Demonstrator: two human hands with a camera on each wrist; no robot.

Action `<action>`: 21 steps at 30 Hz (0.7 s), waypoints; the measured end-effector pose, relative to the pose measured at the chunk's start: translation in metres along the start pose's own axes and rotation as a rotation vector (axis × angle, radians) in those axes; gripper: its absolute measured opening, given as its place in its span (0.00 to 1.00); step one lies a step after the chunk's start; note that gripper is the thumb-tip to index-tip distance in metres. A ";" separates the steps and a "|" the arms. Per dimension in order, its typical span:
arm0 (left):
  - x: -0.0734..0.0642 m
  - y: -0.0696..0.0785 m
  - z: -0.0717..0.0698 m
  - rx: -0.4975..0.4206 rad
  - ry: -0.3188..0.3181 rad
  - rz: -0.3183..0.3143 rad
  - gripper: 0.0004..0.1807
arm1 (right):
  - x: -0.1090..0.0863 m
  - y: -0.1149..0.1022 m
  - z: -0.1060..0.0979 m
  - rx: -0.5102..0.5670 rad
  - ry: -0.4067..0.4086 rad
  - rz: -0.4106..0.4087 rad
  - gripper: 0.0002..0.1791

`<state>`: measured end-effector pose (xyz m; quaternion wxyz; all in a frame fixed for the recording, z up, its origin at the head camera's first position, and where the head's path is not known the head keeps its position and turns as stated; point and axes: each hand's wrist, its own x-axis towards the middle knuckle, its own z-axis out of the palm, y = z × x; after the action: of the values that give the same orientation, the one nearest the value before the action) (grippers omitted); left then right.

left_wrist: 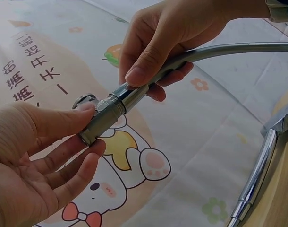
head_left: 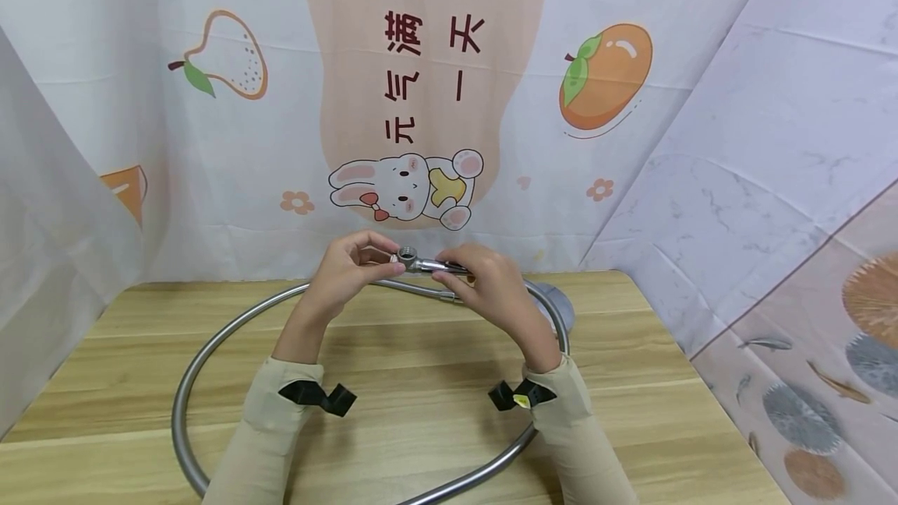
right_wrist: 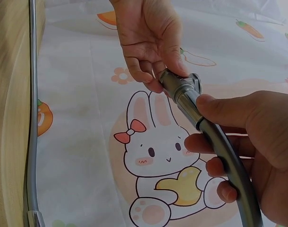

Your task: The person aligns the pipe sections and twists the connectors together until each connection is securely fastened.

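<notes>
A short metal fitting (left_wrist: 106, 118) with a round side opening is pinched between the thumb and fingers of my left hand (head_left: 342, 271). In the head view its threaded opening (head_left: 408, 253) faces up. My right hand (head_left: 494, 280) grips the chrome end sleeve (right_wrist: 189, 106) of a grey flexible shower hose (right_wrist: 231, 163), thumb on top and fingers below. Sleeve and fitting meet end to end; whether they are threaded together cannot be told. Both hands hold the parts above the table's far edge. The hose (head_left: 184, 404) loops widely around beneath both forearms.
A shower head (head_left: 567, 310) lies on the wooden table (head_left: 414, 427), partly behind my right forearm. Its chrome handle (left_wrist: 252, 172) joins the hose's other end. A printed curtain (head_left: 245, 154) hangs close behind the table. Black wrist mounts (head_left: 340, 400) sit on both sleeves.
</notes>
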<state>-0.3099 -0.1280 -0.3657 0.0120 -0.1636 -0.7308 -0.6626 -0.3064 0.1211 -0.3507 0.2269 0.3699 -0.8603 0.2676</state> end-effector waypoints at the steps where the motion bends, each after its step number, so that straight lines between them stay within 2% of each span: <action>1: 0.000 0.000 0.000 -0.003 -0.001 0.003 0.16 | 0.000 0.000 0.000 0.001 0.001 0.000 0.10; 8: -0.001 0.003 0.001 -0.018 -0.001 0.034 0.16 | 0.000 0.000 0.000 0.014 0.006 0.003 0.10; 15: -0.001 0.003 0.000 -0.019 0.000 0.037 0.16 | 0.000 0.001 0.001 0.029 0.014 -0.003 0.10; 21: -0.001 0.002 0.000 -0.009 0.009 0.033 0.14 | 0.000 0.001 -0.001 0.055 0.018 -0.009 0.17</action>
<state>-0.3084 -0.1277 -0.3644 0.0254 -0.1725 -0.7250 -0.6663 -0.3072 0.1219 -0.3505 0.2255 0.3775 -0.8489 0.2933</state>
